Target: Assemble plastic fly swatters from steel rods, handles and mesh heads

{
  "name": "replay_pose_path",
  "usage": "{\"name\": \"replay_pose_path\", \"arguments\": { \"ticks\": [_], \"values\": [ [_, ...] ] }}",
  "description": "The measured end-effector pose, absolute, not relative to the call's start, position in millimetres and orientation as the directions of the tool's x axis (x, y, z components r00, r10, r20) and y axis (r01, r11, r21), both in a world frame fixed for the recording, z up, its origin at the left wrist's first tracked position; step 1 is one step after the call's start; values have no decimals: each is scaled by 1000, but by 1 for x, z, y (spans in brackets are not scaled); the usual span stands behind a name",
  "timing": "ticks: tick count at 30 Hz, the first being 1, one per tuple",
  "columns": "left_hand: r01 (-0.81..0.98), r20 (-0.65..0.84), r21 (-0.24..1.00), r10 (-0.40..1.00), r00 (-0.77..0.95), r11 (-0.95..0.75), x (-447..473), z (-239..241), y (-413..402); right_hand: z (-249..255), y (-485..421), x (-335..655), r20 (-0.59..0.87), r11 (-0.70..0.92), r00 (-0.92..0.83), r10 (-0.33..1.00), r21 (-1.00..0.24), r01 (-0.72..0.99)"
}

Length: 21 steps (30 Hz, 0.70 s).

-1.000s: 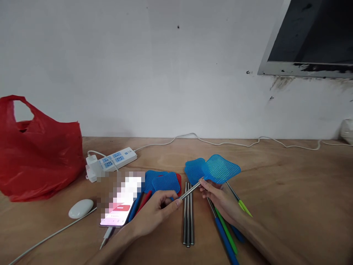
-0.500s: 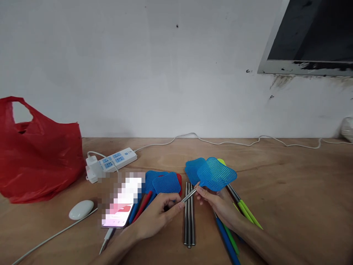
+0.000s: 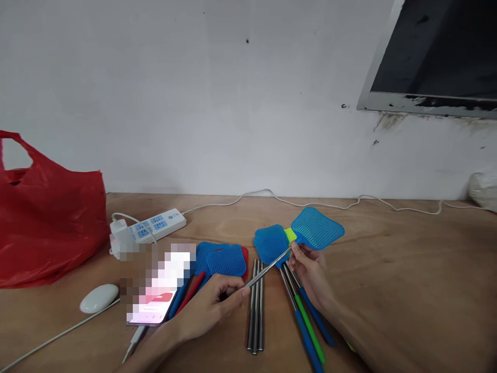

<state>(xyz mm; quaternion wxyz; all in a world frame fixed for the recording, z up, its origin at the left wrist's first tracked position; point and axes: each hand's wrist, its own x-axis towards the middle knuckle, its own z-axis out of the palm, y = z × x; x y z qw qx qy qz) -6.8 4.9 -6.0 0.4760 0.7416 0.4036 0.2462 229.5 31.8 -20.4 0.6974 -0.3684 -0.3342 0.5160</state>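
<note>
A fly swatter with a blue mesh head is held slantwise above the table between both hands. My left hand is closed round the lower part of its metal rod. At the neck just below the head, my right hand pinches the rod's upper end. Beneath the rod lie several loose metal tubes, side by side. Close to my right wrist is a group of swatters with a blue head on top and blue and green handles. More blue swatters and a red one lie beyond my left hand.
A lit phone, partly pixelated, is plugged into a cable left of my left hand. Behind it sits a white power strip with plugs. A white mouse-shaped object and a red plastic bag are farther left. A cable runs along the wall.
My right hand has moved right and slightly up with the swatter head, away from my left hand. A longer stretch of rod shows between them. The view has turned slightly right.
</note>
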Motion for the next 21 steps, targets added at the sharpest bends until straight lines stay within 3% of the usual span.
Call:
{"name": "replay_pose_path", "arguments": {
  "ticks": [10, 21],
  "values": [
    [494, -111, 833, 800, 589, -248, -11, -7, 5, -13, 29, 230, 47, 176, 250, 967, -832, -526],
    [596, 85, 689, 863, 499, -413, -7, -9, 4, -18, 25, 225, 67, 181, 259, 963, -876, -448]
  ]
}}
